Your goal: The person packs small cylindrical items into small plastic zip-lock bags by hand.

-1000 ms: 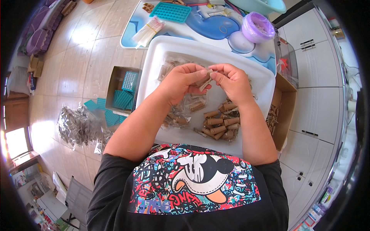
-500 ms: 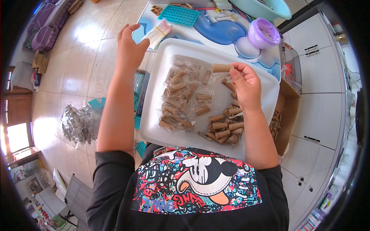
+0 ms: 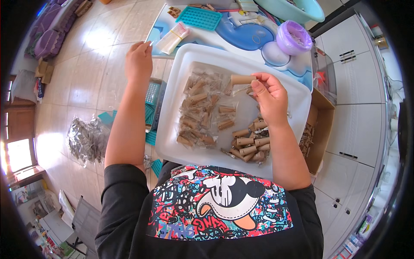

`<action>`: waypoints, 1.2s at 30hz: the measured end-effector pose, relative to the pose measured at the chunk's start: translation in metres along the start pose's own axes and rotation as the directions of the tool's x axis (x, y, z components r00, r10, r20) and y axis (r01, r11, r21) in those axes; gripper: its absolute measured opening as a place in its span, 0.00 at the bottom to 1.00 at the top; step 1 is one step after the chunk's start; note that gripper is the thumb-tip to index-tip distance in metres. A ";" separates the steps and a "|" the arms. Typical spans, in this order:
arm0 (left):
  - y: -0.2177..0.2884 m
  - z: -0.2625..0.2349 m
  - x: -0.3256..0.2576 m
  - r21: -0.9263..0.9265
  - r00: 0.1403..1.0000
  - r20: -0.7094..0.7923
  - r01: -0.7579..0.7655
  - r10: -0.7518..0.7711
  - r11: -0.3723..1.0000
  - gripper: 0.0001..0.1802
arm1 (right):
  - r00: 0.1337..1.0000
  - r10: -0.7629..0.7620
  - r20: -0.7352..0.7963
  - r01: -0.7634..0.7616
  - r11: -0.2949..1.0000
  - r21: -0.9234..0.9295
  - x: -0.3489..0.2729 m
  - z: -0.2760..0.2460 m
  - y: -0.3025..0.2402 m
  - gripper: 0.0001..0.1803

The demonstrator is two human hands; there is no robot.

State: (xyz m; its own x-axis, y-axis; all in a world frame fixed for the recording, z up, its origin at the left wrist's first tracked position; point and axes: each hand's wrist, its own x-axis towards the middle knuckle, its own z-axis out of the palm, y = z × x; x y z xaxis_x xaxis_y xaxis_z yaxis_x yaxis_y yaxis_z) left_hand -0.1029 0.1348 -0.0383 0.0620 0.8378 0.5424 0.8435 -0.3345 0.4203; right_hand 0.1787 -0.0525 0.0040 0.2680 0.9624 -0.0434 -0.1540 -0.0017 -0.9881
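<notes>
My right hand (image 3: 271, 97) pinches one end of a brown cardboard-like tube (image 3: 242, 79) and holds it level above the white tray (image 3: 297, 97). Left of the tray's far corner, my left hand (image 3: 139, 62) has its fingertips pressed together; a small pale bit shows at them, too small to name. Closest to that hand lies a banded bundle of clear plastic bags (image 3: 173, 38). Similar tubes in clear bags (image 3: 198, 99) fill the tray's left half. Loose brown tubes (image 3: 247, 144), several with something shiny at their ends, are heaped at its near right.
On the patterned table (image 3: 211, 41) stand a teal grid tray (image 3: 199, 18), a lilac-lined tub (image 3: 294, 38) and a pale blue basin (image 3: 308, 11). Right of the tray is a cardboard box (image 3: 321, 125) of small brown pieces. A crumpled silvery plastic heap (image 3: 87, 138) lies on the floor.
My left hand has dropped slightly, and its spread fingers have come together. My right hand has moved a little left with the tube.
</notes>
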 end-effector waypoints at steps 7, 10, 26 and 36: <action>0.107 -0.063 -0.025 -0.654 0.792 0.590 0.584 -0.160 0.481 0.05 | 0.890 -0.432 -0.146 0.394 0.890 -0.229 -0.010 0.001 -0.009 0.12; 0.139 -0.062 -0.054 -0.605 0.661 0.748 0.713 -0.054 0.354 0.05 | 0.757 -0.636 -0.148 0.573 0.756 -0.318 -0.012 0.002 -0.009 0.12; 0.164 -0.052 -0.077 -0.614 0.615 0.788 0.782 0.030 0.104 0.09 | 0.652 -0.738 0.174 0.674 0.458 -0.580 -0.016 0.004 -0.008 0.11; 0.161 -0.044 -0.080 -0.695 0.731 0.680 0.670 -0.063 0.261 0.11 | 0.914 -0.403 0.040 0.401 0.886 -0.234 -0.018 0.010 -0.004 0.11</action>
State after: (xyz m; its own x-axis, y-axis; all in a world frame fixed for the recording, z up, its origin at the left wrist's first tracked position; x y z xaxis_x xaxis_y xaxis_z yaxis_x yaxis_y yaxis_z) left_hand 0.0045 -0.0054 0.0180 0.3548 0.9266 -0.1250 -0.1092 0.1738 0.9787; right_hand 0.1654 -0.0668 0.0104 0.2693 0.8914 0.3645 0.1938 0.3205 -0.9272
